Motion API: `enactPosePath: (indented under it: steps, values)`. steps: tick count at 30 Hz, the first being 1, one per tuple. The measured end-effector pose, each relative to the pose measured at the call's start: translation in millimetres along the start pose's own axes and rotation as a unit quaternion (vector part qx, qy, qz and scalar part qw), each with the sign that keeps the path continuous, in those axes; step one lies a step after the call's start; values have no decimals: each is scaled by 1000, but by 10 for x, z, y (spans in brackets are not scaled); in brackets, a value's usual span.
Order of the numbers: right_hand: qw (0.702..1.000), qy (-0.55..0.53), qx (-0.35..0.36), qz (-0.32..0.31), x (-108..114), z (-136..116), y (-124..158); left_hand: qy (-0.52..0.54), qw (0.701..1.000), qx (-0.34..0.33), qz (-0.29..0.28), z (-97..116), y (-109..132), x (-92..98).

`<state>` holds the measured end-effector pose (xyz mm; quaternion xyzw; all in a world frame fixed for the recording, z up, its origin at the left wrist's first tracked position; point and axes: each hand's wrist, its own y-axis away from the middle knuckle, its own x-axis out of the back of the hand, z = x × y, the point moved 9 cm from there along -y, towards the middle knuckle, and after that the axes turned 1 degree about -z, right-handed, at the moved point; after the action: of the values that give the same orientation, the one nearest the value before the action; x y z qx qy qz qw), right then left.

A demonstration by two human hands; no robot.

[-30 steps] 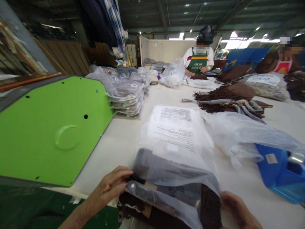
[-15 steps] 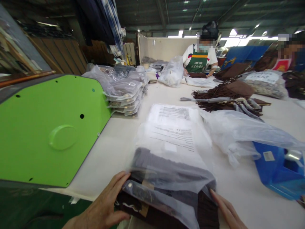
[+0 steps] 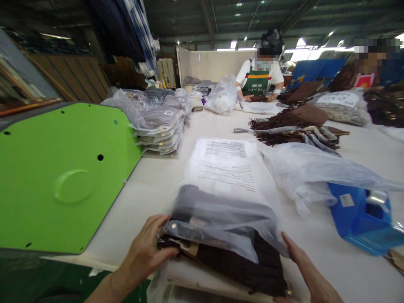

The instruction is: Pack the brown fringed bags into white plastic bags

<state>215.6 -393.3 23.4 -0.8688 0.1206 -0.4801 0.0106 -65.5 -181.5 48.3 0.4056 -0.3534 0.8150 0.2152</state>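
Observation:
A folded dark brown garment (image 3: 240, 263) lies at the near edge of the white table (image 3: 151, 189), partly inside a clear plastic bag (image 3: 221, 219) with printed text on its far end. My left hand (image 3: 145, 254) pinches the bag's left edge, thumb under, fingers on top. My right hand (image 3: 307, 273) lies with straight fingers along the bag's right side, touching plastic and garment.
A bright green machine cover (image 3: 63, 176) stands at the left. Behind it sits a stack of bagged garments (image 3: 160, 130). Loose plastic (image 3: 309, 172) and a blue box (image 3: 360, 214) lie at the right. Brown fringed pieces (image 3: 290, 126) lie farther back. Two other people work at the far end.
The garment has slid farther out toward me, showing more brown fabric below the bag's mouth. My right hand has opened from a grip to flat fingers along the side. My view shifted slightly right.

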Motion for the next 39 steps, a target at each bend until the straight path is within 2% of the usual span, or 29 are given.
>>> enactPosePath:
  steps: [6, 11, 14, 17, 20, 22, 26, 29, 35, 39]
  values:
    - [995, -56, -79, 34, -39, 328, -248, 17, 996, 82, 18, 2, -425, -55]
    - [987, -53, -129, 77, -50, 485, -362, 7, 990, 133, 36, -28, -617, -105]
    - [979, -65, -172, 86, -46, 513, -399, 17, 990, 142, 15, -69, -687, -213]
    - [970, -62, -205, 114, 3, 473, -404, 23, 994, 107, -11, -72, -696, -302]
    - [960, -57, -238, 136, 34, 472, -379, -25, 998, 48, 32, 8, -643, -209]
    - [960, -60, -239, 133, 22, 489, -376, -66, 996, -10, 53, 150, -611, -156]
    - [963, -61, -230, 126, -10, 548, -367, -74, 990, -119, 24, 468, -628, -214]
    - [965, -59, -218, 135, -5, 564, -352, -46, 990, -132, 24, 519, -685, -229]
    - [969, -48, -214, 116, -41, 589, -347, 36, 993, -111, -6, 390, -714, -246]
    - [969, -46, -213, 120, -43, 589, -340, 48, 991, -122, -23, 398, -664, -257]
